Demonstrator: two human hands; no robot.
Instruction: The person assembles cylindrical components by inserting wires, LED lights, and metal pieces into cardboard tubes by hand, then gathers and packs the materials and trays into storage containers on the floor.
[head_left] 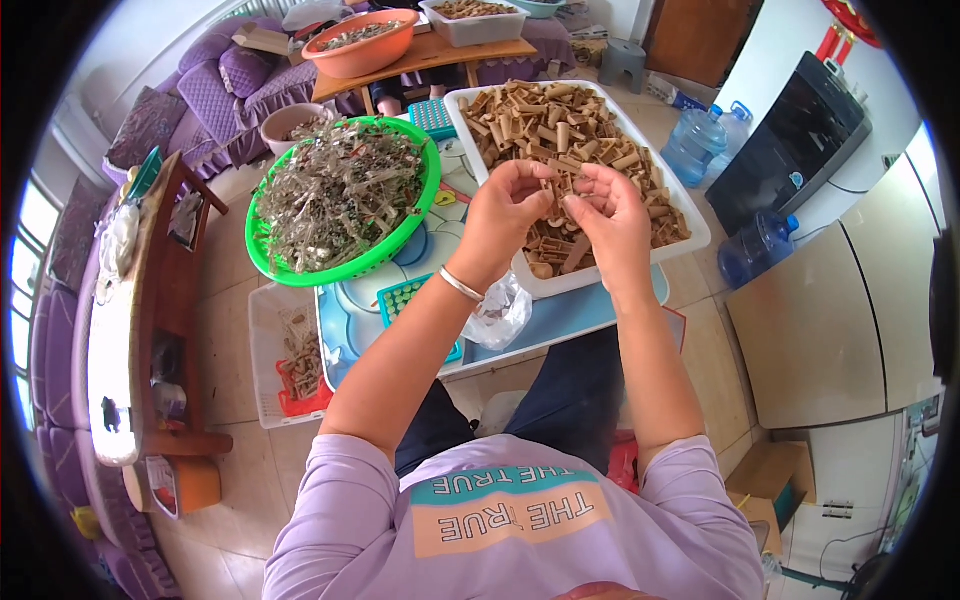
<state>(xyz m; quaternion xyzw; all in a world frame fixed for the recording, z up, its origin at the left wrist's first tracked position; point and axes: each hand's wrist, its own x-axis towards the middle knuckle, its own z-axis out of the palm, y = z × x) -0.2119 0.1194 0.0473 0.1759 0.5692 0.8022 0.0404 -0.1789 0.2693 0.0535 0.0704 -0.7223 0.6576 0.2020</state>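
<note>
My left hand (503, 222) and my right hand (613, 228) are raised over a white tub (692, 232), thumbs and fingertips pinched close together. Between them is a small brown piece (561, 190), hard to tell apart from the heap behind it. That heap of brown tube-like and flat pieces (560, 125) fills the tub. To the left, a bright green basket (428, 190) is piled with clear and metallic bits (335, 195). A crumpled clear plastic bag (500, 315) lies beside my left wrist, near a teal tray (402, 298) with pale round pieces.
A second teal tray (432, 118) lies behind the basket. Beyond stands a wooden bench (440, 58) with an orange basin (358, 62) and a grey tub (480, 28). Water jugs (692, 145) stand right, a white crate (268, 345) at lower left. The small table (545, 325) reaches my legs.
</note>
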